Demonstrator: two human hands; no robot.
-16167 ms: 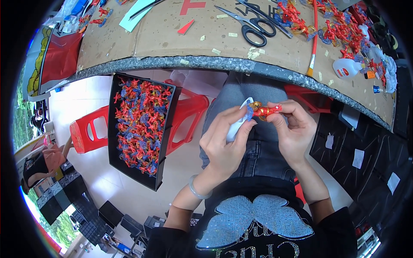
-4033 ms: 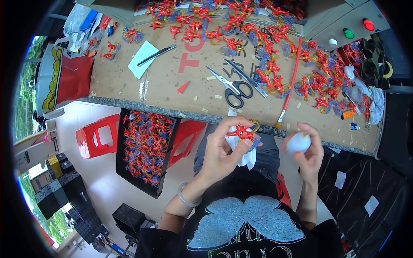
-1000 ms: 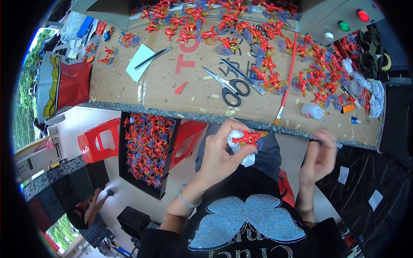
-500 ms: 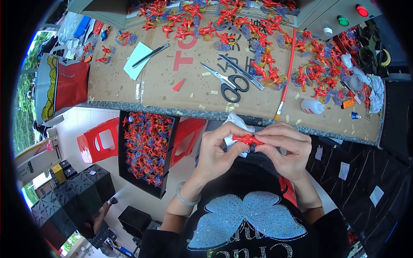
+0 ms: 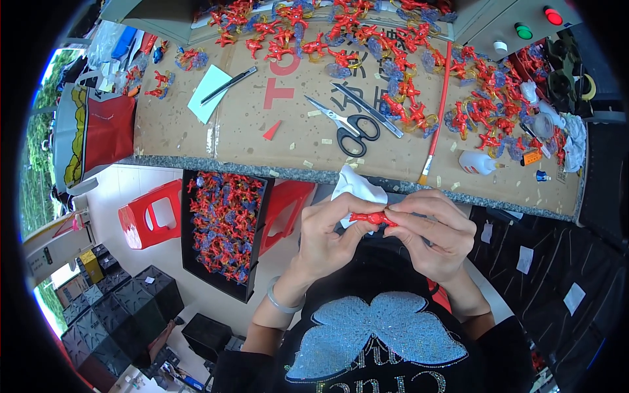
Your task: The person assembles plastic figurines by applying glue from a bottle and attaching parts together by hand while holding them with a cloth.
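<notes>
Between both hands, just off the table's near edge, is a small red plastic figurine point(image 5: 371, 218). My left hand point(image 5: 329, 234) pinches one end of it between thumb and fingers. The other end is gripped by my right hand point(image 5: 438, 230), its fingers closed around the piece. A white cloth point(image 5: 357, 188) hangs behind my left fingers, partly hidden by them. On the cardboard ahead lie black-handled scissors point(image 5: 350, 128), a metal ruler-like strip point(image 5: 370, 111) and a long red-handled brush point(image 5: 440, 114).
Red figurines with blue and yellow parts point(image 5: 419, 72) cover the table's far and right sides. A black crate point(image 5: 223, 229) of similar figurines stands at left between red stools point(image 5: 152, 215). A white squeeze bottle point(image 5: 477, 162) lies at right. Another person's arm point(image 5: 160, 340) shows lower left.
The figurine has turned in my fingers, and its blue part no longer shows. More of the white cloth is visible behind my left hand. The other person's arm at lower left has moved lower.
</notes>
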